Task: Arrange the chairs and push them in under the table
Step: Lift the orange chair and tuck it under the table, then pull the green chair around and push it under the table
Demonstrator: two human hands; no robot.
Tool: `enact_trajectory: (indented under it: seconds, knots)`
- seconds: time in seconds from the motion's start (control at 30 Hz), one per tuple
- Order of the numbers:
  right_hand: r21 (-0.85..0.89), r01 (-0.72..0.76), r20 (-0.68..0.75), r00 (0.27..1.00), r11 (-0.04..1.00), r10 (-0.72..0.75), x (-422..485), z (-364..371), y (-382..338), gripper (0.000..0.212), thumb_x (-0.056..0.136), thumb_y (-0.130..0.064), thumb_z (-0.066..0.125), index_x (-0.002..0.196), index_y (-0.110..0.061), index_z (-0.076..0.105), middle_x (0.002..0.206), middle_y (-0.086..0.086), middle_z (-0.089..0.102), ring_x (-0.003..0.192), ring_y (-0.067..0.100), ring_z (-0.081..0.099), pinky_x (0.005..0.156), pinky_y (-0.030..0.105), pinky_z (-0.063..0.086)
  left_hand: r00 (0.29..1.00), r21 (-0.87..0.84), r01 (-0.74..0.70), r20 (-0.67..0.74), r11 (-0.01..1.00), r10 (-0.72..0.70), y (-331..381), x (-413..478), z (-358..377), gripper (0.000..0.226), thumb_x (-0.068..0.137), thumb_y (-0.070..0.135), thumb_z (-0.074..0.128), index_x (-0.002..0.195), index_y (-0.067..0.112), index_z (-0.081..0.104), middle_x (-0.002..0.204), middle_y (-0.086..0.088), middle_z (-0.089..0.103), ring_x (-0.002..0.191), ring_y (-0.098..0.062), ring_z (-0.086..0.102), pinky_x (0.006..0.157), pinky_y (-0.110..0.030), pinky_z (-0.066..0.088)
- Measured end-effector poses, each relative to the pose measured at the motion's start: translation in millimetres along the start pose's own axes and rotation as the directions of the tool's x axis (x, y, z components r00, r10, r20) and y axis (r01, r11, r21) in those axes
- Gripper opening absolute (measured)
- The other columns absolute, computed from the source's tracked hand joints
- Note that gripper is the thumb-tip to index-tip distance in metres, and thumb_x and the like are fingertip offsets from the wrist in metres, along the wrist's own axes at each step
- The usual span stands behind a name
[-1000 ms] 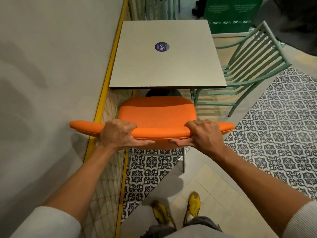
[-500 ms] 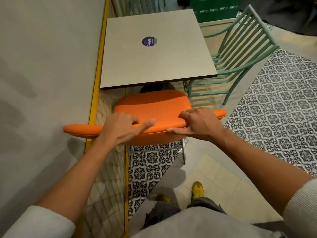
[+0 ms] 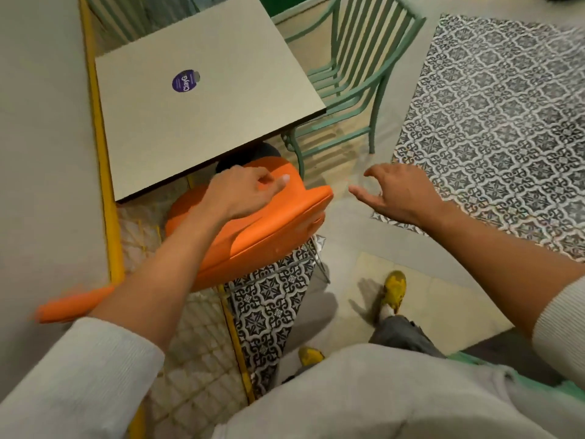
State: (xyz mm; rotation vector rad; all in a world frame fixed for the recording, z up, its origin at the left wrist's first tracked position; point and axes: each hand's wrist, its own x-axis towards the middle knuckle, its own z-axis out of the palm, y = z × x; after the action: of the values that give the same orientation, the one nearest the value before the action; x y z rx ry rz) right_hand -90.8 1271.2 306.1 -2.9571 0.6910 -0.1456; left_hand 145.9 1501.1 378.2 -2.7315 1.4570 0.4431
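Observation:
An orange padded chair [image 3: 269, 229] stands at the near edge of the square beige table [image 3: 202, 122], its seat partly under the tabletop. My left hand [image 3: 243, 191] hovers over the chair's backrest with loosely curled fingers and grips nothing. To the right of the chair, my right hand [image 3: 395, 194] is off it with fingers spread above the floor. A green metal chair [image 3: 357, 71] stands at the table's right side, its seat partly under the top.
A grey wall [image 3: 41, 153] with a yellow strip runs close along the left. Patterned tiles [image 3: 493, 134] cover the floor to the right. My feet in yellow shoes [image 3: 392, 291] stand behind the orange chair. Another green chair's edge shows at the bottom right.
Both hands have let go of the orange chair's backrest. The right hand swung out to the right. The view has tilted and turned right, and the chair sits closer under the table.

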Motion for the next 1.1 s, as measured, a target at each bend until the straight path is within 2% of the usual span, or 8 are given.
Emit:
enact_trajectory:
  seconds: [0.07, 0.17, 0.27, 0.33, 0.57, 0.73, 0.9, 1.1]
  knots:
    - [-0.015, -0.041, 0.114, 0.993, 0.999, 0.042, -5.4, 6.9, 36.6, 0.099, 0.092, -0.094, 0.028, 0.147, -0.017, 0.058, 0.145, 0.012, 0.067, 0.130, 0.035, 0.062, 0.105, 0.051, 0.052, 0.994, -0.102, -0.059, 0.085, 0.993, 0.067, 32.9, 41.8, -0.5, 0.096, 0.089, 0.097, 0.026, 0.155, 0.033, 0.053, 0.158, -0.001, 0.058, 0.144, -0.028, 0.053, 0.114, -0.055, 0.047]
    - [0.000, -0.155, 0.321, 0.936, 0.988, 0.147, -6.3, 7.9, 94.3, 0.128, 0.076, -0.108, 0.020, 0.168, -0.021, 0.029, 0.174, 0.006, 0.032, 0.160, 0.032, 0.030, 0.125, 0.059, 0.029, 0.973, -0.122, -0.093, 0.197, 0.988, 0.116, 93.5, 100.6, 10.1, 0.108, 0.085, 0.100, 0.033, 0.170, 0.033, 0.022, 0.179, 0.000, 0.021, 0.165, -0.027, 0.018, 0.125, -0.066, 0.023]
    - [0.014, -0.224, 0.437, 0.878, 0.975, 0.195, 8.8, -0.6, 154.2, 0.143, 0.063, -0.115, 0.017, 0.172, -0.023, 0.010, 0.180, 0.004, 0.012, 0.165, 0.031, 0.013, 0.129, 0.063, 0.016, 0.951, -0.047, -0.091, 0.291, 0.995, 0.101, 150.2, 153.5, 28.2, 0.122, 0.076, 0.107, 0.031, 0.171, 0.039, -0.001, 0.181, 0.003, -0.006, 0.167, -0.025, -0.004, 0.129, -0.069, 0.011]
    - [0.007, -0.239, 0.460, 0.863, 0.971, 0.209, 26.9, -9.1, 189.9, 0.146, 0.060, -0.117, 0.018, 0.173, -0.024, 0.007, 0.181, 0.004, 0.007, 0.166, 0.033, 0.009, 0.129, 0.065, 0.013, 0.947, -0.023, -0.085, 0.310, 0.996, 0.088, 178.9, 180.9, 38.8, 0.131, 0.068, 0.113, 0.027, 0.171, 0.039, -0.006, 0.181, 0.003, -0.013, 0.167, -0.024, -0.010, 0.130, -0.070, 0.007]
    - [-0.073, -0.150, 0.461, 0.871, 0.986, 0.167, 105.2, -50.0, 296.4, 0.145, 0.061, -0.116, 0.019, 0.173, -0.024, 0.007, 0.181, 0.005, 0.003, 0.165, 0.035, 0.010, 0.128, 0.067, 0.014, 0.959, -0.066, -0.056, 0.276, 0.996, 0.072, 255.8, 273.9, 42.0, 0.142, 0.060, 0.116, 0.027, 0.172, 0.035, -0.005, 0.181, 0.003, -0.013, 0.167, -0.024, -0.010, 0.129, -0.072, 0.005]
    - [-0.108, -0.027, 0.435, 0.897, 0.994, 0.072, 168.7, -63.7, 349.3, 0.132, 0.074, -0.109, 0.020, 0.170, -0.018, 0.020, 0.177, 0.009, 0.025, 0.159, 0.035, 0.031, 0.124, 0.064, 0.030, 0.988, -0.229, 0.002, 0.150, 0.973, 0.034, 279.9, 329.3, 27.6, 0.134, 0.069, 0.113, 0.026, 0.172, 0.032, 0.002, 0.182, 0.004, 0.001, 0.168, -0.022, 0.002, 0.130, -0.069, 0.014]
    - [-0.112, 0.092, 0.444, 0.895, 0.989, -0.033, 260.2, -54.9, 380.3, 0.123, 0.080, -0.104, 0.024, 0.169, -0.018, 0.026, 0.176, 0.008, 0.028, 0.158, 0.035, 0.033, 0.125, 0.060, 0.032, 0.989, -0.327, 0.123, 0.123, 0.937, -0.087, 266.8, 396.1, 19.1, 0.124, 0.077, 0.107, 0.031, 0.172, 0.030, 0.009, 0.181, 0.000, 0.010, 0.167, -0.025, 0.009, 0.130, -0.066, 0.019]
    - [-0.135, 0.254, 0.500, 0.852, 0.958, -0.156, 397.7, -40.9, 399.0, 0.110, 0.089, -0.094, 0.033, 0.168, -0.017, 0.028, 0.175, 0.009, 0.030, 0.157, 0.034, 0.034, 0.124, 0.059, 0.032, 0.961, -0.388, 0.275, 0.099, 0.880, -0.257, 221.8, 495.7, 13.6, 0.119, 0.086, 0.099, 0.035, 0.172, 0.021, 0.013, 0.179, -0.008, 0.018, 0.164, -0.031, 0.019, 0.127, -0.063, 0.029]
